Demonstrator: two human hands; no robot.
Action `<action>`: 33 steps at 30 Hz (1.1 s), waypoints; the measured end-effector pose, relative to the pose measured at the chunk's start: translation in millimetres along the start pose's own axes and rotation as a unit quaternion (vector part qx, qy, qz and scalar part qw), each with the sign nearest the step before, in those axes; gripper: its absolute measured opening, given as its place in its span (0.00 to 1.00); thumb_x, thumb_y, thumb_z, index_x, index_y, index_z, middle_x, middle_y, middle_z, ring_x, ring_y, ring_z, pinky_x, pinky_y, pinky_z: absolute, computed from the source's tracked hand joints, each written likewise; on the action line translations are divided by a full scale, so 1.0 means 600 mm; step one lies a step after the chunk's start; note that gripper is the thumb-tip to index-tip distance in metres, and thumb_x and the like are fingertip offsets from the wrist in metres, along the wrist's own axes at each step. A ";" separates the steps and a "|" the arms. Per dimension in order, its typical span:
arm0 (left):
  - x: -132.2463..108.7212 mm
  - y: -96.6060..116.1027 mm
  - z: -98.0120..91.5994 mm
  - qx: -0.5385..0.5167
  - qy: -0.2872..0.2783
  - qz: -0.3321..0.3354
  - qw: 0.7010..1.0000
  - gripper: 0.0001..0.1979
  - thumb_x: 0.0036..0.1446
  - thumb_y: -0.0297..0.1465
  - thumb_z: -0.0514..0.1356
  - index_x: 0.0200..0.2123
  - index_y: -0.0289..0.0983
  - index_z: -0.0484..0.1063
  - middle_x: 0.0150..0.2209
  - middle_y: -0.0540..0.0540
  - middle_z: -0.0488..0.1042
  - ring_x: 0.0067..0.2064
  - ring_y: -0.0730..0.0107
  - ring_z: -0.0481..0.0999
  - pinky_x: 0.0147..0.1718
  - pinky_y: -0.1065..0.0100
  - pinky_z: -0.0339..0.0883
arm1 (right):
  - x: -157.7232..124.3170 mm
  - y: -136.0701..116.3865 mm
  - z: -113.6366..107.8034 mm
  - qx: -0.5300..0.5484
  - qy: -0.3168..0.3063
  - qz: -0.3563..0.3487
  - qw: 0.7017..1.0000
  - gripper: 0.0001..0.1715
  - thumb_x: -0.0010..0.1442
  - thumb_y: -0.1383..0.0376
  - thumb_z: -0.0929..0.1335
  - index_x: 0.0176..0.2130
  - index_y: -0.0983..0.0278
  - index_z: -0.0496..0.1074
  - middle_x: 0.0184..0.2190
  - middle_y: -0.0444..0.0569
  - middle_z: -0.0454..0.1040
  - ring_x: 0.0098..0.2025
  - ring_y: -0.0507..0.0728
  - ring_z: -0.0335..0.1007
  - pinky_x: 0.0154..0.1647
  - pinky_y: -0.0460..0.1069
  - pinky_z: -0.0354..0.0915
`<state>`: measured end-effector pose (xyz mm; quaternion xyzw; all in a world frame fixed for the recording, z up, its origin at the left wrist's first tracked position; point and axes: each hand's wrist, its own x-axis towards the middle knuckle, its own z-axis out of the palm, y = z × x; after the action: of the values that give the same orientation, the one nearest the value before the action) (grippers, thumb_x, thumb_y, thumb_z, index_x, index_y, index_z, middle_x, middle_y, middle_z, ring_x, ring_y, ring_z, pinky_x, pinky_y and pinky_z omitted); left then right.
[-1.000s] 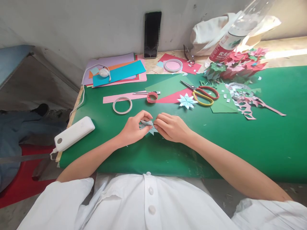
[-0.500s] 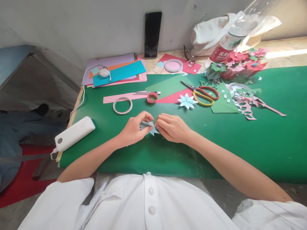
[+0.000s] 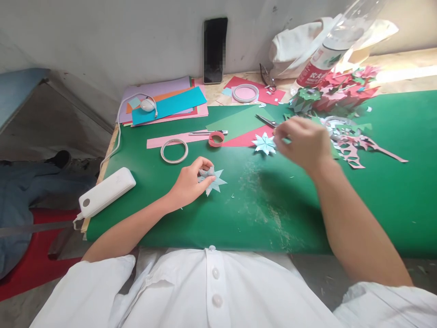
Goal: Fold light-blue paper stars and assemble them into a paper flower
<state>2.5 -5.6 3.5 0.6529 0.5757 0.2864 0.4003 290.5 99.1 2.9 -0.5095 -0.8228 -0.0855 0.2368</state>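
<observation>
Bright daylight, glare upper right, right hand (image 3: 303, 143) motion-blurred, edges seemingly bowed

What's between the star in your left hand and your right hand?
Head view: only scuffed green mat with tiny scraps. A second star lies close beside the right hand. The left hand pinches the paper star.

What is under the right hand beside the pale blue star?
Scissor blades stick out from beneath the right hand, over the edge of a light green sheet. Whatever else lies below is covered by the hand.
</observation>
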 end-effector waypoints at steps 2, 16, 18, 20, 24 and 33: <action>-0.001 0.000 0.001 -0.007 0.003 -0.001 1.000 0.10 0.54 0.32 0.63 0.41 0.40 0.68 0.38 0.50 0.75 0.34 0.74 0.75 0.39 0.70 0.70 | 0.010 0.060 -0.015 -0.087 -0.020 0.145 0.985 0.12 0.62 0.66 0.66 0.35 0.72 0.77 0.38 0.62 0.79 0.39 0.55 0.72 0.33 0.51 0.56; 0.000 -0.002 0.000 -0.040 0.029 -0.008 0.999 0.15 0.50 0.36 0.67 0.39 0.39 0.70 0.39 0.49 0.74 0.32 0.76 0.69 0.36 0.70 0.68 | 0.009 0.188 -0.027 -0.159 -0.182 0.496 0.834 0.15 0.51 0.71 0.74 0.40 0.74 0.82 0.45 0.77 0.75 0.53 0.72 0.72 0.33 0.60 0.51; -0.001 -0.001 0.000 -0.046 0.024 -0.013 0.999 0.14 0.50 0.36 0.67 0.39 0.39 0.70 0.39 0.50 0.74 0.31 0.76 0.69 0.35 0.70 0.68 | 0.007 0.174 -0.026 -0.175 -0.199 0.475 0.839 0.19 0.52 0.73 0.73 0.46 0.73 0.81 0.45 0.78 0.75 0.51 0.70 0.73 0.32 0.58 0.51; -0.002 0.001 0.000 -0.052 0.020 -0.020 0.998 0.14 0.51 0.36 0.66 0.39 0.39 0.70 0.39 0.50 0.75 0.30 0.77 0.69 0.34 0.71 0.67 | 0.005 0.155 -0.025 -0.181 -0.187 0.440 0.859 0.19 0.54 0.73 0.71 0.47 0.70 0.81 0.45 0.75 0.76 0.48 0.66 0.74 0.32 0.57 0.50; -0.003 0.003 0.000 -0.060 -0.003 -0.038 0.997 0.15 0.50 0.36 0.67 0.39 0.40 0.68 0.34 0.51 0.75 0.30 0.75 0.71 0.32 0.71 0.67 | -0.003 0.071 -0.023 -0.082 -0.030 0.213 0.973 0.14 0.60 0.68 0.68 0.45 0.69 0.79 0.41 0.65 0.80 0.39 0.58 0.73 0.33 0.52 0.55; -0.009 0.003 0.008 -0.047 -0.110 -0.008 0.993 0.15 0.52 0.35 0.65 0.41 0.41 0.65 0.32 0.54 0.77 0.30 0.75 0.73 0.30 0.72 0.65 | -0.066 -0.186 0.004 0.181 0.011 -0.259 0.949 0.05 0.68 0.67 0.62 0.37 0.63 0.65 0.27 0.46 0.69 0.28 0.53 0.60 0.28 0.48 0.56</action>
<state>6.4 -11.8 3.1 0.6562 0.5197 0.2360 0.4936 206.1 16.2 -7.0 -0.2269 -0.9253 0.0007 0.3039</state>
